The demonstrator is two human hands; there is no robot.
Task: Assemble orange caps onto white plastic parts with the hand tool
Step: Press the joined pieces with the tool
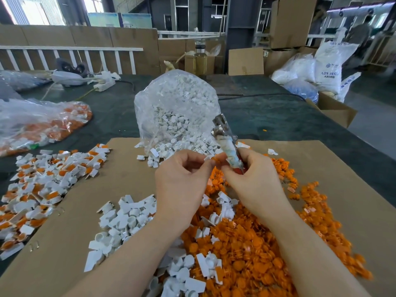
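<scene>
My right hand [255, 181] grips the taped handle of a metal hand tool [225, 136] that points up and away. My left hand [182, 179] pinches a small white plastic part [207, 158] beside the tool's handle, fingertips nearly touching the right hand. Below both hands spreads a big heap of loose orange caps [246, 243]. Loose white parts [128, 219] lie under my left forearm. A clear bag of white parts [175, 112] stands open behind the hands. A pile of assembled white-and-orange pieces [42, 185] lies to the left.
Everything rests on a brown cardboard sheet [111, 168] over a dark table. A second clear bag with orange pieces [42, 123] lies far left. A glass bottle [200, 58], a power strip [105, 83], cartons and white sacks [327, 67] stand beyond.
</scene>
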